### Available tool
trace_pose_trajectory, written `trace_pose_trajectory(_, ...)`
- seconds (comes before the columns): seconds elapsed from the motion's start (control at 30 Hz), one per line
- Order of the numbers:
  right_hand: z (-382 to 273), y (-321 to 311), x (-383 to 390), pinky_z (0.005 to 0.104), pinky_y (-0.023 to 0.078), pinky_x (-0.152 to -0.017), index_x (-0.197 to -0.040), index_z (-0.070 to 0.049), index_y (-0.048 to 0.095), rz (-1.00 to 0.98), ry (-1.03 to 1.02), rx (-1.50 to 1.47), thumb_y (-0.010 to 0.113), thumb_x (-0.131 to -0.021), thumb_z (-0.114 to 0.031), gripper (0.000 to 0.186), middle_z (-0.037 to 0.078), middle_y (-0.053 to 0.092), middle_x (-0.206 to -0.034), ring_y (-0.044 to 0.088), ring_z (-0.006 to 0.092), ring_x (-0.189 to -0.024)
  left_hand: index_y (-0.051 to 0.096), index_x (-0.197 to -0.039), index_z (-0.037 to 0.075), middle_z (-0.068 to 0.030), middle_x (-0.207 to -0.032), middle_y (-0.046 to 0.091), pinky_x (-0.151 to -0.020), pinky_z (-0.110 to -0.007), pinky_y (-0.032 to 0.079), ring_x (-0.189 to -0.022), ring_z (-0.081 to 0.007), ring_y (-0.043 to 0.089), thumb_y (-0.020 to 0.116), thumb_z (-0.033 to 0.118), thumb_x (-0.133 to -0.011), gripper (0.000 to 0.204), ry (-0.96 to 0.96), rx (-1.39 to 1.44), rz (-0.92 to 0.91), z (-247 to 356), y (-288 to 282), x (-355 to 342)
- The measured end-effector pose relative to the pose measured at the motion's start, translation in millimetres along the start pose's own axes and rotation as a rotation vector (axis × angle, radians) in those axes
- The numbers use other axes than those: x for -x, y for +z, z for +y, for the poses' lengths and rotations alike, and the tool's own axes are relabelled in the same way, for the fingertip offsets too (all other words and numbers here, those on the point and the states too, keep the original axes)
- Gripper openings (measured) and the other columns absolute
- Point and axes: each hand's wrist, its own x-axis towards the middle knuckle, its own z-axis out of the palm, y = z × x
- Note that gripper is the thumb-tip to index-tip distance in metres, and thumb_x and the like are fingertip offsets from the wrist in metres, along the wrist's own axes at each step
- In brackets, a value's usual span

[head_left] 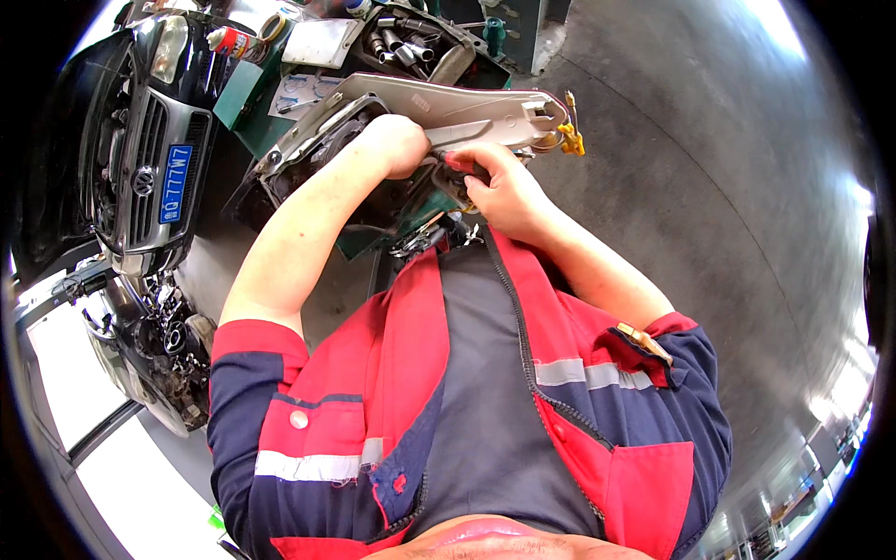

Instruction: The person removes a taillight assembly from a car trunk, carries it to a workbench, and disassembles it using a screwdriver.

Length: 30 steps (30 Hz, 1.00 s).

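Note:
A vehicle part with a long pale-grey plastic panel [448, 98] and a dark, frame-like section [322, 140] lies at the workbench in front of me. Yellow connectors [571, 140] hang from its right end. My left hand [397, 146] is closed in a fist over the middle of the part, and its fingertips are hidden. Just to the right, my right hand [504, 187] pinches a small red piece [457, 162], too covered to name, near the panel's lower edge. Dark parts show beneath both hands.
Behind the part, a tray of metal sockets and tools [406, 47] sits on the green workbench [240, 98]. A red-and-white spray can [233, 43] and a tape roll [273, 26] are at the left. A dark car [149, 140] with its hood raised stands farther left.

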Motion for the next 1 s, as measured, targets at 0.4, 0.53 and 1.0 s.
trace_pose_trajectory(0.4, -7.0, -7.8, 0.4, 0.0441, 0.047, -0.100, -0.125, 0.001, 0.057, -0.067, 0.257, -0.109, 0.059, -0.094, -0.015, 0.035, 0.025, 0.065, -0.116, 0.061, 0.0421, -0.112, 0.077, -0.092, 0.012, -0.0139, -0.092, 0.074, -0.082, -0.043, 0.057, -0.093, -0.0321, 0.072, 0.059, 0.017, -0.086, 0.020, -0.030, 0.018, 0.075, -2.2, 14.5, -0.7)
trace_pose_trajectory(0.53, -5.1, -6.0, -3.1, 0.0439, 0.047, -0.099, -0.126, -0.002, 0.060, -0.040, 0.008, -0.011, 0.059, -0.094, -0.014, 0.034, 0.024, 0.066, -0.114, 0.061, 0.0426, -0.110, 0.077, -0.092, 0.012, -0.0140, -0.093, 0.074, -0.083, -0.043, 0.057, -0.093, -0.0321, 0.072, 0.058, 0.018, -0.087, 0.021, -0.068, 0.063, 0.075, -1.4, 13.6, 1.3)
trace_pose_trajectory(1.0, -18.4, -6.4, -7.6, 0.0407, 0.050, -0.094, -0.122, -0.001, 0.059, -0.120, 0.594, -0.249, 0.059, -0.096, -0.021, 0.033, 0.024, 0.068, -0.114, 0.065, 0.0390, -0.107, 0.076, -0.092, 0.013, -0.0138, -0.094, 0.074, -0.082, -0.043, 0.058, -0.092, -0.0323, 0.072, 0.063, 0.013, -0.083, 0.016, -0.049, 0.020, -0.019, -6.2, 16.2, -3.9)
